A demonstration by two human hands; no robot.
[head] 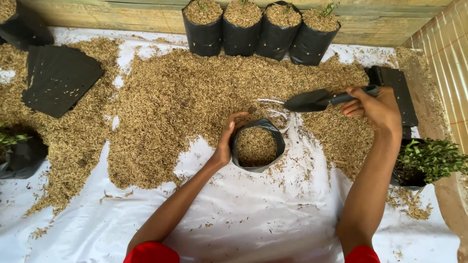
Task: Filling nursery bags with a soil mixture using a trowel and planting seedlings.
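A black plastic grow bag (pixel 278 141) stands open on the white sheet, partly filled with tan husk. My left hand (pixel 226 141) grips its left rim, thumb over the edge. My right hand (pixel 378 108) holds the handle of a black trowel (pixel 308 100), whose blade hangs level just above and to the right of the bag. The blade looks empty. A wide heap of husk (pixel 180 97) spreads behind and around the bag.
Several filled black bags (pixel 258 34) line the wooden back wall. Stacks of flat empty bags lie at left (pixel 58 78) and right (pixel 397 87). A potted green seedling (pixel 429 160) stands at right, another bagged plant (pixel 19 151) at left. The white sheet (pixel 243 214) covers the ground.
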